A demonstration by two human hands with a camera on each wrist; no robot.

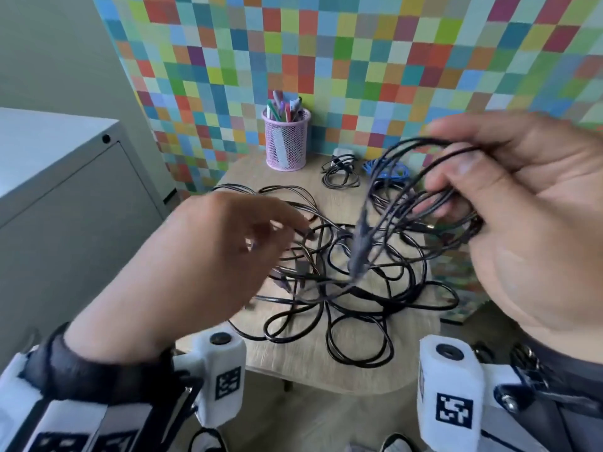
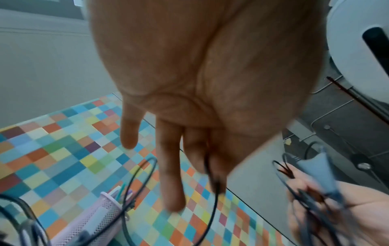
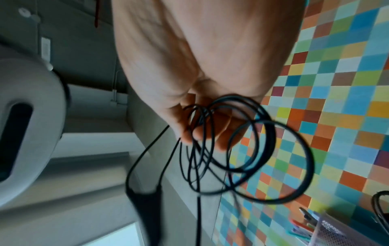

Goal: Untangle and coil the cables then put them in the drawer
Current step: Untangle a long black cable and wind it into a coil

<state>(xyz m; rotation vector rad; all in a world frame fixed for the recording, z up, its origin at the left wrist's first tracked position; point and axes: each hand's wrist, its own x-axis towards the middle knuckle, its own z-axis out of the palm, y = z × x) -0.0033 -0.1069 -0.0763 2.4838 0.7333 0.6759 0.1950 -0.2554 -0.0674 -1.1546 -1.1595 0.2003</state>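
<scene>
Head view: the right hand (image 1: pixel 535 220) at 3 o'clock clutches a black coil (image 1: pixel 434 190). The left hand (image 1: pixel 208 252), at 9 o'clock, pinches a cable end (image 2: pixel 212 176) above the tangle (image 1: pixel 342 282) on the desk (image 1: pixel 293 363).

Soft, even daylight fills all three views, bright enough for clear colour, with no harsh glare. On the bench (image 1: pixel 287 360) shadows under the black cables (image 1: pixel 342 288) are faint and diffuse. The head view is fairly sharp at the pen cup (image 1: pixel 286 140), while the left hand (image 1: pixel 208 256) and the dangling cable connector (image 1: pixel 359 252) smear with motion blur. Wide-angle distortion bends the checkered wall (image 1: pixel 359 60) toward the edges. Both wrist views are soft and smeared; the right hand (image 3: pixel 200 83) looms close and its cable loops (image 3: pixel 263 158) streak.
</scene>
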